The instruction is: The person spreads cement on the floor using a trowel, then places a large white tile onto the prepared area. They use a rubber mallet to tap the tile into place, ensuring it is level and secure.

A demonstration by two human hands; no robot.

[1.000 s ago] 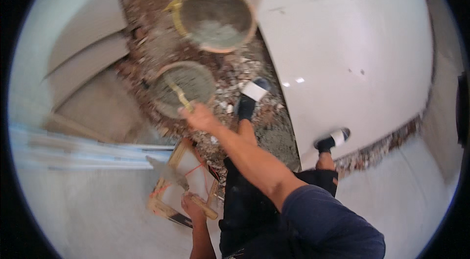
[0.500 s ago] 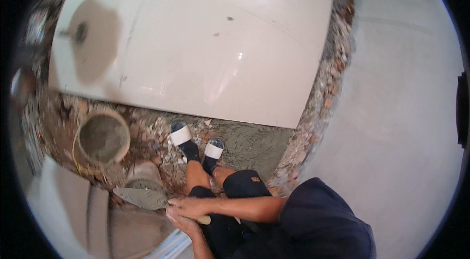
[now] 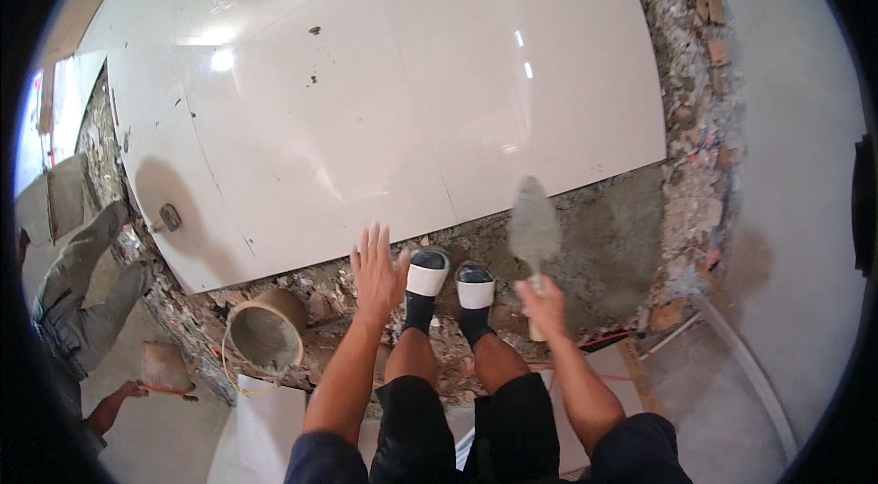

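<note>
My right hand (image 3: 543, 306) is wrapped round the handle of a pointed trowel (image 3: 534, 223). Its mortar-smeared blade points away from me, above the right end of a strip of wet grey mortar (image 3: 604, 237). My left hand (image 3: 375, 278) is held out flat with fingers apart and nothing in it, just left of my feet and near the edge of the glossy cream tiles (image 3: 366, 136). A bucket of grey mortar (image 3: 267, 336) stands on the rubble to the left of that hand.
On the tiles at left lies a mallet (image 3: 169, 217). A co-worker (image 3: 91, 301) at far left has a hand on a brownish container (image 3: 166, 367). Broken rubble (image 3: 700, 118) runs along the pale wall (image 3: 786, 118). A long grey bar (image 3: 748, 370) lies at lower right.
My hands, together at the trowel on the lower left, are now apart. The right has carried the trowel rightward over the mortar; the left has let go and opened. My view has turned.
</note>
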